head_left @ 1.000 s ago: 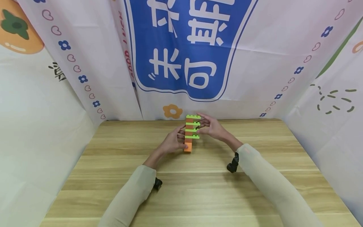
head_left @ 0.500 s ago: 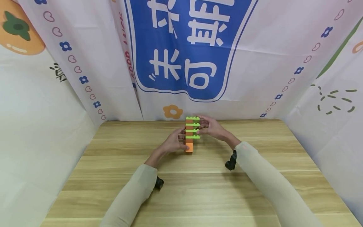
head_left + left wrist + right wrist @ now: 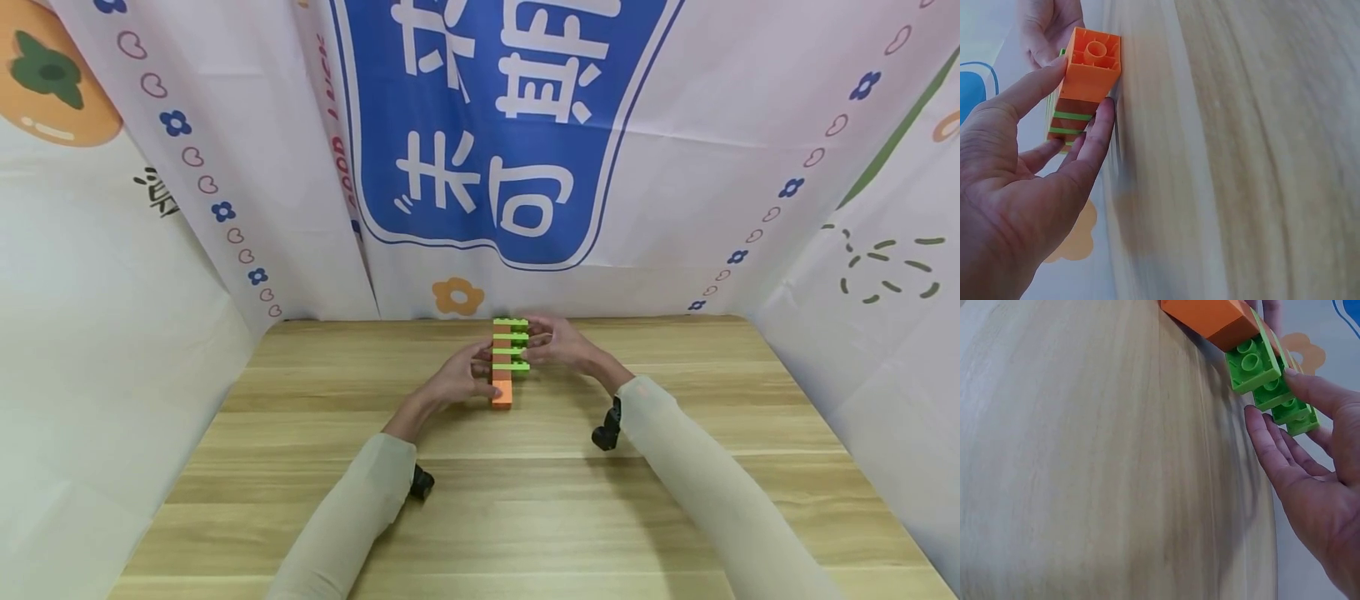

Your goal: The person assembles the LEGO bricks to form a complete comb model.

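Note:
A stack of toy building bricks is held near the table's far edge. An orange brick (image 3: 502, 396) forms its near end, the hollow underside facing the left wrist camera. Beyond it, brownish-orange bricks (image 3: 1075, 107) alternate with thin green bricks (image 3: 1252, 367) that jut out to the right. My left hand (image 3: 455, 375) grips the stack from the left, thumb against the orange brick and fingers along the opposite side. From the right, my right hand (image 3: 566, 343) holds the jutting green bricks between thumb and fingers. Some fingertips are hidden behind the stack.
The wooden table (image 3: 480, 500) ends at a hanging white cloth (image 3: 637, 292) with a blue printed panel (image 3: 472, 217). More printed cloth rises at both sides. Small black cameras, a left one (image 3: 422, 482) and a right one (image 3: 606, 427), sit at the wrists.
The far end of the stack has come down in the head view, so the stack looks shorter and the green bricks' undersides show more. My right hand has moved down slightly with it.

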A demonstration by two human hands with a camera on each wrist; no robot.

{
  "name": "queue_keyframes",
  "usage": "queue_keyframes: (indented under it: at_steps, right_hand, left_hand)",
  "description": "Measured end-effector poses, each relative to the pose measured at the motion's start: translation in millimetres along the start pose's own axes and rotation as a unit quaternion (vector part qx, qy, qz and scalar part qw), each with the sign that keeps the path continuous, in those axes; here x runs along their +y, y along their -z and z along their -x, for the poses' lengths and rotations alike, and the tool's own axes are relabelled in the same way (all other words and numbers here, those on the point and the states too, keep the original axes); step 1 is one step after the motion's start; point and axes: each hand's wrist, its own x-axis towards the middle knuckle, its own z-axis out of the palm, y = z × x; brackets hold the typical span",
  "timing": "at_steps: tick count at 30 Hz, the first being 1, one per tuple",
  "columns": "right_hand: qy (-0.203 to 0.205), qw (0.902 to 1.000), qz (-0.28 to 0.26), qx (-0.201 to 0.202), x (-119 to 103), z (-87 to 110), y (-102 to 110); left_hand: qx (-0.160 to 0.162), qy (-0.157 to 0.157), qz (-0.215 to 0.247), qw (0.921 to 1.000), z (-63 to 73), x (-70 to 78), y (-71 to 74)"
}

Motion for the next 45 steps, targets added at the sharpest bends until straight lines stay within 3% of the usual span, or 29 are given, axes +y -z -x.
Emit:
queue_keyframes:
  at_steps: [10,21,38,45]
  right_hand:
    - [-0.012,0.9987,0.049,0.005,9,-0.7,5]
    - [0.009,0.9982,0.058,-0.011,12,-1.2,5]
    - [-0.006,0.9976,0.069,-0.001,10,1.1,1]
    - [-0.005,0.9983,0.058,-0.007,9,8.2,8]
  left_hand:
    - [-0.023,0.01,-0.001,0.9997,-2.2,0.0,-0.5]
    - [-0.012,0.044,-0.005,0.9989,-1.5,-0.1,-1.6]
    - [-0.036,0.029,-0.001,0.9989,-0.8,-0.6,3.4]
    - [-0.024,0.033,-0.025,0.9988,5.5,-3.6,9.9]
